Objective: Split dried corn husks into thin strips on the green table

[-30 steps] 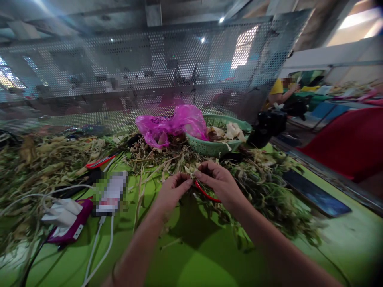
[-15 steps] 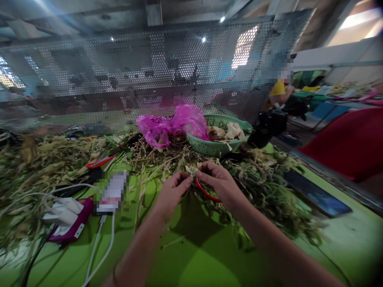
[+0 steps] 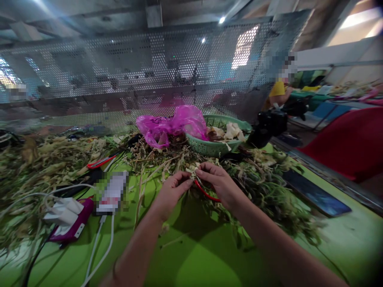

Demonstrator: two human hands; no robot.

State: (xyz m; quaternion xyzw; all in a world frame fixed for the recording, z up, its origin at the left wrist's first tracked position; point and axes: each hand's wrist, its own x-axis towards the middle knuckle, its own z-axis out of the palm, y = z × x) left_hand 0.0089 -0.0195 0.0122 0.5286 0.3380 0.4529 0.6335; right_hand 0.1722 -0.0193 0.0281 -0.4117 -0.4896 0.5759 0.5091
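Both hands meet over a green table strewn with dried plant stems. My left hand pinches a small pale plant piece at its fingertips. My right hand pinches the same piece from the other side, and a red-handled tool sits under its palm. Behind the hands stand a green plastic basket with pale pieces in it and a crumpled pink plastic bag.
At left lie a white charger on a magenta phone, white cables and a red-handled tool. A dark phone lies at right. A perforated metal screen rises behind; a person in yellow sits beyond.
Both hands stay at the same spot; the fingers shift slightly on the small plant piece.
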